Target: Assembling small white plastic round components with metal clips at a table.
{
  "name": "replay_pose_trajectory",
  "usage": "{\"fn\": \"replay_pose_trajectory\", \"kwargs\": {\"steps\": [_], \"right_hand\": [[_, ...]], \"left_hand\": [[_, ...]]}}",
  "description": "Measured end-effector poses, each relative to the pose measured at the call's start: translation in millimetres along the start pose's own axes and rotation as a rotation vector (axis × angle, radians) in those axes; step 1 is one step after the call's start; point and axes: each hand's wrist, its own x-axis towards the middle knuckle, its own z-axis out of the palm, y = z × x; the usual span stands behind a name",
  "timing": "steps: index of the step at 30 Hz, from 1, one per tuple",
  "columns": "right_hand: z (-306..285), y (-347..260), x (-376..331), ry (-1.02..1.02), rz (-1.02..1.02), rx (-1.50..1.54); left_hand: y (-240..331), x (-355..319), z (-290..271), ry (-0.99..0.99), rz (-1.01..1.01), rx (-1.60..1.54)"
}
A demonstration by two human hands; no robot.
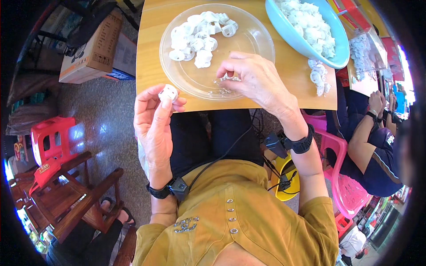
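Observation:
My left hand (154, 122) is closed on a small round white plastic piece (168, 93) with slots in its face, pinched between thumb and fingers just off the table's near edge. Over the near part of a clear round tray (166, 57), my right hand (255, 80) has its fingers pinched together. Small shiny metal pieces (228, 77) show at its fingertips; how many it grips is hidden. More loose metal bits (219, 91) lie below on the tray floor. Farther back in the tray, a heap of similar white plastic pieces (195, 37) is piled.
A light blue basin (277, 24) full of white plastic parts stands at the far right of the wooden table (148, 66). Several white parts (318, 77) lie beside it. A person (368, 137) sits to the right on a pink chair (348, 190). Cardboard box (91, 48) at left.

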Motion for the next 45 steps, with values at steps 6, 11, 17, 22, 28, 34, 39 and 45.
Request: {"fn": "replay_pose_trajectory", "kwargs": {"steps": [6, 11, 17, 22, 28, 34, 39, 45], "right_hand": [[20.5, 2.1, 7.9, -0.017, 0.051, -0.086], [29.3, -1.5, 10.3, 0.014, 0.058, -0.125], [23.9, -9.2, 8.6, 0.03, 0.087, 0.068], [13.5, -9.1, -5.6, 0.009, 0.295, 0.639], [6.9, -18.9, -17.3, 0.097, 0.299, 1.233], [7.5, -22.3, -24.8, 0.067, 0.263, 1.424], [10.1, -26.5, -26.1, 0.067, 0.215, 1.438], [15.1, -33.9, -26.9, 0.139, 0.217, 1.343]], "left_hand": [[-0.6, 2.6, 3.2, -0.039, -0.041, 0.043], [-0.9, 4.0, 2.2, -0.108, -0.083, 0.057], [-5.6, 8.8, 4.0, -0.166, -0.116, 0.033], [-4.1, 6.2, 12.7, -0.183, -0.117, 0.01], [-4.0, -0.1, 22.6, -0.21, -0.123, -0.017], [2.3, -4.1, 30.8, -0.311, -0.192, 0.042], [2.1, -6.9, 35.0, -0.287, -0.183, -0.013], [1.4, -9.3, 34.1, -0.216, -0.167, 0.071]]}}
